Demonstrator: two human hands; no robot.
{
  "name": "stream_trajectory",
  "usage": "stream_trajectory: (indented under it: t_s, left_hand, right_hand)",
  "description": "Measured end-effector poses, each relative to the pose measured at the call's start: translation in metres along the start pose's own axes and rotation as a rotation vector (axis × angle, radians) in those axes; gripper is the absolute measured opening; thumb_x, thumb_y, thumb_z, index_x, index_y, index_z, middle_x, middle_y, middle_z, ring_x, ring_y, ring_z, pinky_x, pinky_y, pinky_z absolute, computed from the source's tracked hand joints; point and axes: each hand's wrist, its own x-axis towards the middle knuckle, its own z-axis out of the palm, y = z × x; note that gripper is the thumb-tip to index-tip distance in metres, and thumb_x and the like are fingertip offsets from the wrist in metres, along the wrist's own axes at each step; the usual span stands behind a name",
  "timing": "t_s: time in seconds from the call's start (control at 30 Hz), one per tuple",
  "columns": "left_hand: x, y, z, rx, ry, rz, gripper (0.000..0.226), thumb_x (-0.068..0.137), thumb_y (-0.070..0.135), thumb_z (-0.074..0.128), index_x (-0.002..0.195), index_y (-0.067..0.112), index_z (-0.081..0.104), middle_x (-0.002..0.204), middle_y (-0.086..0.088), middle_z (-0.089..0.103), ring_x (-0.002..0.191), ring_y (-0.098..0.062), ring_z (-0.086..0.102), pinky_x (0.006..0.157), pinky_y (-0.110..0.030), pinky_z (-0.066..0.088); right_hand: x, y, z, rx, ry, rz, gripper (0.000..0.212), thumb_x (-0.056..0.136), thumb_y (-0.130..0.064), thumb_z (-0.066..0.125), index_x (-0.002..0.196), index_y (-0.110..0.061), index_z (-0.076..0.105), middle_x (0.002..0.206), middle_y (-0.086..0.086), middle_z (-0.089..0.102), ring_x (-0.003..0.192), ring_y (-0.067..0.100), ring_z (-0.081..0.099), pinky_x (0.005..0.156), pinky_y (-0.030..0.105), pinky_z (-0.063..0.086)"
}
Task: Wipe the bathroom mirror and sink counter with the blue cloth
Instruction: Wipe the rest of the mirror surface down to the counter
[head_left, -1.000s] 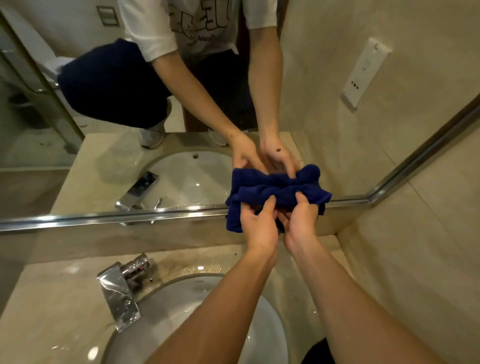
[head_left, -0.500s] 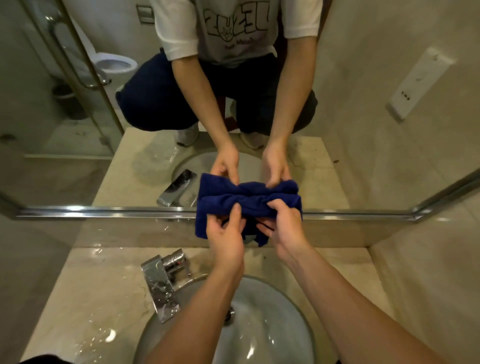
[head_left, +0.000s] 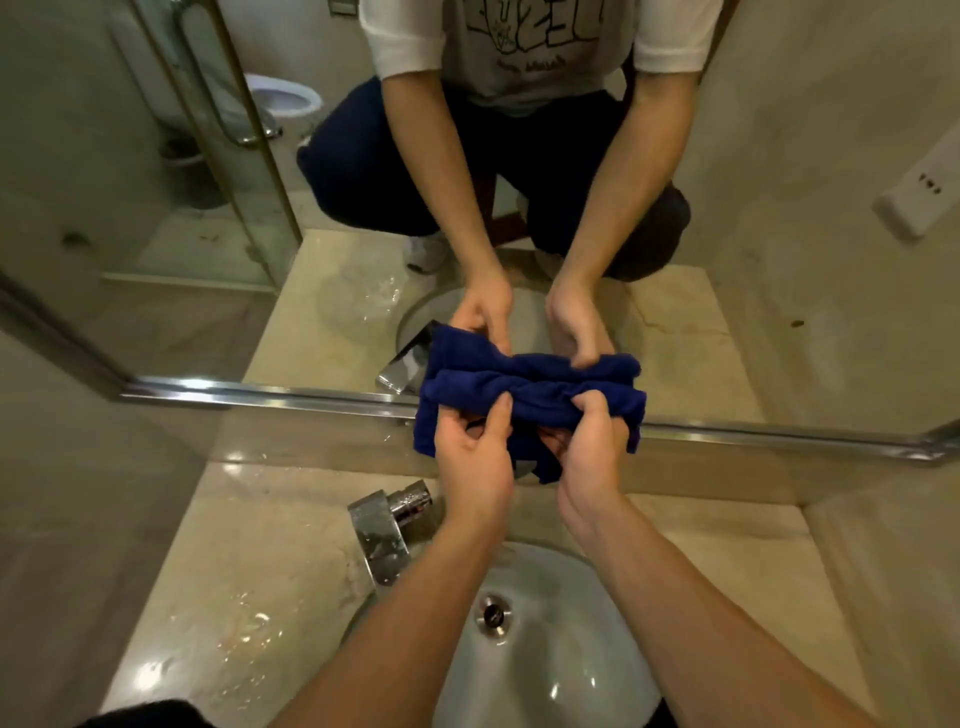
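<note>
The blue cloth (head_left: 540, 402) is bunched into a thick roll and pressed against the bottom edge of the mirror (head_left: 156, 291), right at its metal frame. My left hand (head_left: 470, 454) grips the cloth's left part, thumb on top. Gripping its right part is my right hand (head_left: 592, 441), fingers curled over the roll. A loose corner of the cloth hangs down between my hands. The mirror repeats both hands and the cloth above the frame. The beige stone counter (head_left: 249, 571) lies below, wet in patches.
A chrome faucet (head_left: 387, 525) stands left of my left wrist, at the back of the white basin (head_left: 545, 649) with its drain. A tiled side wall closes the right. The mirror reflects a glass shower door, a toilet and a wall socket.
The view has shifted so that cloth and hands sit nearer the frame's centre and more of the basin shows. Both hands keep their grip; the roll now lies lower, across the mirror's metal frame.
</note>
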Motion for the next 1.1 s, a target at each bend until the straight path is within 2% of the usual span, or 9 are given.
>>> stream_trajectory:
  t_s: [0.1,0.17,0.33,0.53,0.7,0.83,0.9,1.0,1.1]
  left_hand:
    - [0.02,0.023,-0.046,0.071,0.069,0.05,0.023,0.097,0.014,0.061,0.114,0.03,0.057,0.106,0.004,0.07,0.099,-0.01,0.069,0.088,-0.031,0.054]
    - [0.033,0.038,-0.076,0.1,0.101,0.072,0.022,0.098,0.015,0.059,0.114,0.03,0.056,0.109,0.001,0.069,0.102,-0.013,0.068,0.092,-0.034,0.054]
    - [0.05,0.059,-0.117,0.118,0.101,0.099,0.018,0.098,0.014,0.058,0.113,0.023,0.055,0.109,-0.003,0.069,0.099,-0.011,0.068,0.087,-0.028,0.055]
    - [0.062,0.07,-0.142,0.142,0.118,0.102,0.022,0.098,0.016,0.058,0.119,0.02,0.054,0.112,-0.004,0.067,0.102,-0.013,0.067,0.093,-0.035,0.055]
    - [0.083,0.087,-0.177,0.136,0.189,0.119,0.024,0.098,0.011,0.058,0.121,0.015,0.054,0.111,-0.008,0.069,0.105,-0.021,0.067,0.097,-0.043,0.053]
    - [0.102,0.11,-0.217,0.12,0.22,0.121,0.026,0.099,0.009,0.055,0.119,0.025,0.053,0.103,0.003,0.068,0.094,-0.01,0.067,0.087,-0.032,0.054]
    - [0.11,0.123,-0.237,0.108,0.223,0.115,0.03,0.1,0.01,0.053,0.126,0.025,0.052,0.11,0.003,0.068,0.098,-0.009,0.067,0.087,-0.028,0.055]
    - [0.119,0.131,-0.253,0.08,0.233,0.115,0.036,0.101,0.01,0.053,0.134,0.022,0.049,0.119,-0.002,0.067,0.107,-0.014,0.066,0.093,-0.032,0.054]
    - [0.119,0.133,-0.258,0.071,0.316,0.114,0.026,0.1,0.009,0.054,0.121,0.023,0.054,0.111,-0.001,0.068,0.107,-0.02,0.066,0.092,-0.036,0.054]
  right_hand:
    - [-0.025,0.026,0.037,-0.04,-0.11,0.059,0.019,0.09,-0.007,0.053,0.101,-0.018,0.063,0.101,0.009,0.073,0.092,0.025,0.071,0.078,0.04,0.058]
    - [-0.04,0.042,0.061,-0.067,-0.172,0.082,0.019,0.091,-0.005,0.053,0.103,-0.015,0.064,0.105,0.011,0.072,0.095,0.025,0.07,0.08,0.039,0.058]
    - [-0.062,0.068,0.099,-0.131,-0.182,0.088,0.028,0.092,-0.008,0.053,0.12,-0.01,0.06,0.109,0.009,0.071,0.097,0.022,0.07,0.084,0.039,0.058]
    - [-0.076,0.082,0.122,-0.178,-0.146,0.108,0.021,0.093,-0.012,0.053,0.112,-0.013,0.061,0.104,0.006,0.071,0.091,0.019,0.071,0.068,0.028,0.056]
    - [-0.092,0.103,0.158,-0.179,-0.186,0.174,0.019,0.092,-0.011,0.053,0.111,-0.01,0.059,0.105,0.011,0.07,0.09,0.022,0.07,0.068,0.031,0.057]
    - [-0.112,0.134,0.202,-0.213,-0.217,0.202,0.02,0.091,-0.014,0.053,0.111,-0.011,0.058,0.105,0.012,0.069,0.092,0.027,0.068,0.083,0.044,0.058]
    - [-0.123,0.146,0.222,-0.226,-0.243,0.215,0.026,0.091,-0.017,0.053,0.116,-0.012,0.057,0.107,0.011,0.068,0.094,0.028,0.067,0.087,0.047,0.057]
    - [-0.134,0.158,0.24,-0.274,-0.238,0.212,0.032,0.09,-0.021,0.052,0.121,-0.012,0.055,0.113,0.013,0.066,0.098,0.03,0.066,0.089,0.048,0.056]
    - [-0.136,0.162,0.248,-0.308,-0.296,0.276,0.031,0.094,-0.018,0.052,0.124,-0.013,0.054,0.115,0.012,0.065,0.1,0.03,0.065,0.089,0.047,0.056]
